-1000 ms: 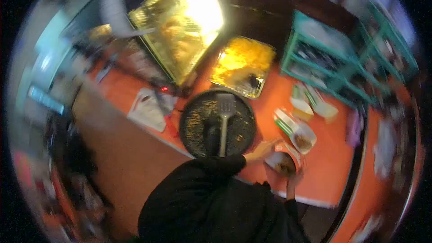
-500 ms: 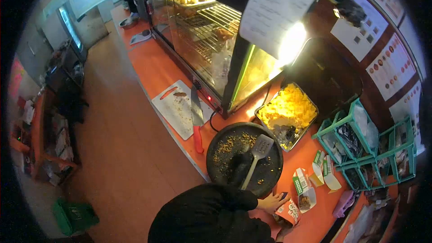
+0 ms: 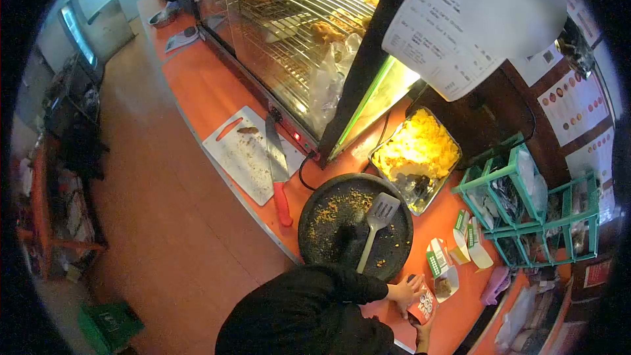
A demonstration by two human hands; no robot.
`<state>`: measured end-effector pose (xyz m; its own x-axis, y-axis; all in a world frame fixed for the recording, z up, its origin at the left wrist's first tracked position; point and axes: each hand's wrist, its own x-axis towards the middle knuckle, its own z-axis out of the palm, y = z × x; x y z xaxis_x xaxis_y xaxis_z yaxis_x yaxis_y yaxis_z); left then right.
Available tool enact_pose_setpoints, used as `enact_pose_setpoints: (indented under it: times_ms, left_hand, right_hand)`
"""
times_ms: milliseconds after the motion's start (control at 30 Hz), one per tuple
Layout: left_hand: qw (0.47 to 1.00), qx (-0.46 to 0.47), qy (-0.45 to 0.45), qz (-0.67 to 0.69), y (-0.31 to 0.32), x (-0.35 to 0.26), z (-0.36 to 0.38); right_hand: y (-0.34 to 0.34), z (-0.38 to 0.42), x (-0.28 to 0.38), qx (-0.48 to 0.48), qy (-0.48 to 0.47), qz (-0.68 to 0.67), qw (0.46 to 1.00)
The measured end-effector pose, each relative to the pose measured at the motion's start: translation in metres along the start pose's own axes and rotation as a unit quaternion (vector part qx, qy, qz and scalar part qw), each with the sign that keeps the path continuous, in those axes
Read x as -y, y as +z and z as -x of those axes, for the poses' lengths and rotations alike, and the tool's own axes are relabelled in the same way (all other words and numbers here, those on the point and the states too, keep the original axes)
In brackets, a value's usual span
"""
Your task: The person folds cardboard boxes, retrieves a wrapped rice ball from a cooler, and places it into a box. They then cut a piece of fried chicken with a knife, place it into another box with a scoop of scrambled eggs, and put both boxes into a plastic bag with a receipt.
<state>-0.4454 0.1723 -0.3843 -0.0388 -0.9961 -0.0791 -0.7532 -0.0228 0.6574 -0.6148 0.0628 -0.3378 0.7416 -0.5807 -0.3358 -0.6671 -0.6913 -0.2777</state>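
Observation:
Both my hands hold a small red carton with white lettering (image 3: 422, 307) over the orange counter. My left hand (image 3: 399, 292) is closed on its near upper side, and my right hand (image 3: 424, 337) grips its lower end. Part of the right-hand fingers is hidden. Just beyond the carton stands an open white-and-green box (image 3: 437, 261) with brown food inside. A round black pan (image 3: 322, 243) with crumbs sits beside my left sleeve. Across the pan lies a grey slotted spatula (image 3: 380, 215).
A metal tray of yellow food (image 3: 420, 148) sits behind the pan. More open boxes (image 3: 478, 250) lie near green baskets (image 3: 519, 187). A red-handled knife (image 3: 281, 200) rests across a white cutting board (image 3: 240, 158). A glass food warmer (image 3: 289, 39) stands behind, and a hanging receipt (image 3: 434, 33) partly blocks it.
The red carton has been turned and tilted between my hands, its lettering now at a different angle. My right hand shows more clearly beneath it. The camera view has shifted slightly.

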Motion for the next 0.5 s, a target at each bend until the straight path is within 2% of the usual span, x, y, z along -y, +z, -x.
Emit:
enact_pose_setpoints:
  times_ms: [100, 133, 233, 367, 467, 500]
  left_hand:
    - [0.999, -0.032, 0.023, 0.037, 0.014, 0.004, -0.016]
    - [0.995, -0.092, 0.036, 0.005, 0.031, 0.006, -0.021]
    - [0.983, -0.132, 0.079, -0.101, 0.051, 0.016, -0.026]
    - [0.972, -0.157, 0.088, -0.153, 0.047, 0.015, -0.027]
    - [0.932, -0.276, 0.135, -0.191, 0.066, 0.026, -0.048]
    - [0.941, -0.260, 0.141, -0.167, 0.070, 0.026, -0.049]
  right_hand:
    - [-0.005, 0.007, -0.005, 0.038, 0.016, 0.013, 0.999]
    - [-0.005, 0.007, -0.007, 0.048, 0.023, 0.019, 0.998]
    - [-0.003, 0.012, -0.008, 0.073, 0.026, 0.024, 0.997]
    - [-0.009, 0.011, -0.007, 0.095, 0.017, 0.033, 0.995]
    - [-0.020, 0.008, -0.009, 0.110, 0.006, 0.042, 0.993]
    - [-0.022, 0.007, -0.010, 0.113, 0.004, 0.046, 0.992]
